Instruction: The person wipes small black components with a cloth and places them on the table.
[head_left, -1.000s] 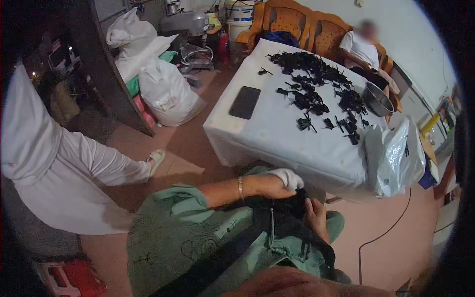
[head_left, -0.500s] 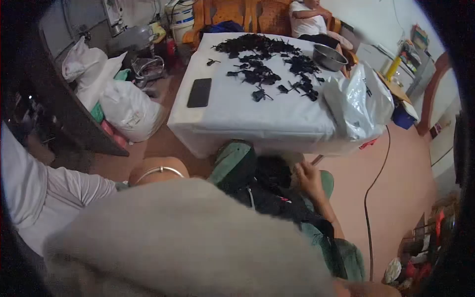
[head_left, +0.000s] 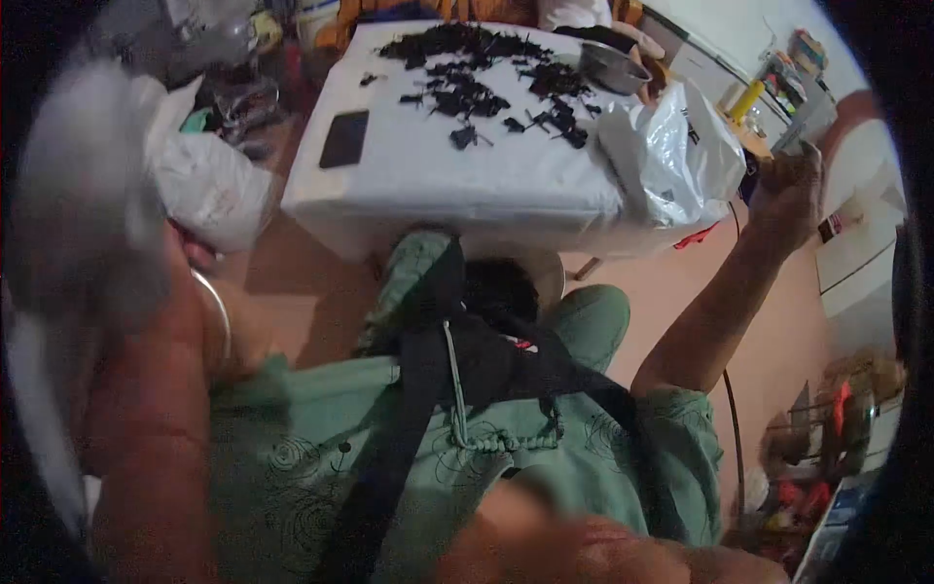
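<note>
My left hand (head_left: pixel 88 185) is raised close to the camera at the left, a grey blur beyond the bracelet on my wrist; its fingers are too smeared to read. My right hand (head_left: pixel 790 190) is lifted at the right, beyond the plastic bag, its fingers blurred. Whether either hand holds anything is unclear. A black bag or strap piece (head_left: pixel 477 375) lies against my green clothing. On the white-covered table (head_left: pixel 389 185) are many small black parts (head_left: pixel 467 92), a dark flat tablet-like object (head_left: pixel 344 139), a metal bowl (head_left: pixel 615 70) and a white plastic bag (head_left: pixel 681 156).
White sacks (head_left: pixel 209 185) stand on the floor left of the table. Part of a seated person (head_left: pixel 574 14) shows behind it. A dark cable (head_left: pixel 732 419) runs along the floor at the right, near assorted items (head_left: pixel 827 438). Wooden seating borders the far side.
My hands have moved apart from my lap, the left up to the left and the right up to the right. The view has tilted down, and the large grey blur has shifted left.
</note>
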A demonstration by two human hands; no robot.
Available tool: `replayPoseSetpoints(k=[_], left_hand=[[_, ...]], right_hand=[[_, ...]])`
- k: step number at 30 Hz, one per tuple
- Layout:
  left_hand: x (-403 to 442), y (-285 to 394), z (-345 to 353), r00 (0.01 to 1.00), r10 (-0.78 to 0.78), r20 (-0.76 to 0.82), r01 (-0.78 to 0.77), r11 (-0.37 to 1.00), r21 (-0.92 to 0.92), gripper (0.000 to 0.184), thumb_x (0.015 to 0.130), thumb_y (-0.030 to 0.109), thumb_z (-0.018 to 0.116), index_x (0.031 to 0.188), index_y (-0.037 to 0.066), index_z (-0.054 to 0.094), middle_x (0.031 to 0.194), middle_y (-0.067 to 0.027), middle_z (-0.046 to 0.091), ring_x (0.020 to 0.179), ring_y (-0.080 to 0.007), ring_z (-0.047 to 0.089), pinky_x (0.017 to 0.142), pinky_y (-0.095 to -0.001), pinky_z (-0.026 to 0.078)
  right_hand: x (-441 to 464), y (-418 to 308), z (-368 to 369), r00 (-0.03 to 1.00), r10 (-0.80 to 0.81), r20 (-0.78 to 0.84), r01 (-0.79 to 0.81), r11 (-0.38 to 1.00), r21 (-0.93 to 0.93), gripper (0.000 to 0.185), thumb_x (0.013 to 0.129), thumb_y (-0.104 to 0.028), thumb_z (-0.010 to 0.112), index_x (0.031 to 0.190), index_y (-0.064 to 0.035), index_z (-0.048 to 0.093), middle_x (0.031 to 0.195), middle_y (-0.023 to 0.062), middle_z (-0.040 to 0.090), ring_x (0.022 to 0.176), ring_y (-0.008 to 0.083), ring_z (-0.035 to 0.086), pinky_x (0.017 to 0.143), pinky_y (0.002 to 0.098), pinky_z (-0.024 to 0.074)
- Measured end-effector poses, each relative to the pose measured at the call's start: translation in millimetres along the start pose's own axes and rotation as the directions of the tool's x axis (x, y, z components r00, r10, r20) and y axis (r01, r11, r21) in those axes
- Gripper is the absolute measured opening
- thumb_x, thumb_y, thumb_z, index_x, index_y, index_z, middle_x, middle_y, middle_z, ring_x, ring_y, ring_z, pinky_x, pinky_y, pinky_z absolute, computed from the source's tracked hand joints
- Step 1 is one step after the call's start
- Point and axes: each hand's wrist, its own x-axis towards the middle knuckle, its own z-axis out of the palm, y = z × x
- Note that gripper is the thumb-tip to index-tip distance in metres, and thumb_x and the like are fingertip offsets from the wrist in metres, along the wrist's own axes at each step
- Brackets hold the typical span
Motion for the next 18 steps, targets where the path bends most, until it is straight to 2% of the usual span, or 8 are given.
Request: replayPoseSetpoints(k=[2,3,4,8,10,14,16,18], left_hand=[[-12.7,9.7,4.1,0.995,-0.074,-0.073,0.074,0.997,0.002,0.020,0.079,0.015,0.055,0.093,0.001,0.058,0.086,-0.0127,0.058,0.074,-0.0218,0.056,0.066,-0.0309,0.046],[-32.9,22.4,-12.8,0.991,-0.099,-0.085,0.099,0.995,-0.006,0.020,0.079,0.015,0.055,0.093,0.001,0.058,0.086,-0.0126,0.058,0.074,-0.0216,0.056,0.066,-0.0308,0.046],[-21.5,9.4,-10.6,0.994,-0.089,-0.065,0.090,0.996,0.002,0.020,0.079,0.015,0.055,0.094,0.001,0.058,0.086,-0.0125,0.058,0.074,-0.0214,0.056,0.066,-0.0307,0.046],[1.3,-16.7,5.7,0.998,-0.057,-0.013,0.059,0.978,0.200,0.021,0.079,0.015,0.055,0.095,0.001,0.058,0.086,-0.0123,0.058,0.074,-0.0207,0.056,0.066,-0.0303,0.046],[8.0,-25.7,-4.4,0.994,-0.100,0.031,0.090,0.967,0.237,0.021,0.079,0.015,0.054,0.095,0.002,0.058,0.087,-0.0121,0.058,0.074,-0.0203,0.056,0.066,-0.0302,0.045],[28.0,-43.1,-44.6,0.956,-0.275,0.101,0.217,0.895,0.389,0.021,0.080,0.015,0.054,0.096,0.002,0.058,0.087,-0.0119,0.057,0.074,-0.0196,0.055,0.066,-0.0298,0.045],[37.4,-57.5,-44.7,0.949,-0.316,-0.005,0.292,0.869,0.399,0.022,0.080,0.015,0.054,0.097,0.002,0.058,0.087,-0.0117,0.057,0.075,-0.0192,0.055,0.067,-0.0296,0.045],[34.4,-45.6,-46.2,0.882,-0.470,0.049,0.425,0.834,0.352,0.022,0.080,0.015,0.054,0.097,0.002,0.058,0.087,-0.0116,0.057,0.075,-0.0189,0.055,0.067,-0.0295,0.045]], right_hand=[[-10.4,-21.1,22.7,0.833,0.451,0.322,-0.554,0.697,0.455,0.022,0.079,-0.007,0.055,0.099,0.0023,0.054,0.072,0.0009,0.048,0.059,0.0146,0.047,0.048,0.0235,0.0410],[-25.6,-20.5,33.7,0.857,0.325,0.399,-0.507,0.669,0.544,0.015,0.080,-0.007,0.054,0.092,0.0013,0.055,0.068,0.0006,0.047,0.056,0.0107,0.045,0.046,0.0228,0.0385],[-31.8,-30.7,48.8,0.736,0.425,0.527,-0.667,0.316,0.675,0.013,0.084,-0.012,0.052,0.087,-0.0004,0.054,0.059,-0.0008,0.042,0.049,0.0067,0.038,0.043,0.0210,0.0322],[-71.2,-54.6,91.4,0.424,0.467,0.776,-0.859,0.480,0.180,0.016,0.086,-0.019,0.051,0.081,-0.0041,0.055,0.057,-0.0052,0.037,0.047,0.0031,0.033,0.041,0.0196,0.0248],[-91.2,-41.8,113.8,0.412,0.173,0.895,-0.685,0.706,0.179,0.016,0.086,-0.019,0.051,0.080,-0.0047,0.054,0.059,-0.0063,0.039,0.049,0.0030,0.034,0.041,0.0199,0.0260],[-122.3,-35.0,174.8,0.250,0.068,0.966,-0.770,0.619,0.155,0.018,0.087,-0.020,0.051,0.081,-0.0028,0.053,0.065,-0.0046,0.045,0.056,0.0043,0.041,0.050,0.0198,0.0341],[-147.2,-29.7,195.5,0.411,0.088,0.908,-0.646,0.730,0.222,0.023,0.084,-0.018,0.055,0.081,0.0054,0.051,0.069,0.0060,0.055,0.067,0.0117,0.047,0.061,0.0300,0.0401],[-141.3,-42.2,201.6,0.246,-0.019,0.969,-0.459,0.878,0.134,0.024,0.083,-0.016,0.054,0.095,0.0039,0.055,0.085,0.0186,0.062,0.081,0.0193,0.060,0.072,0.0348,0.0457]])
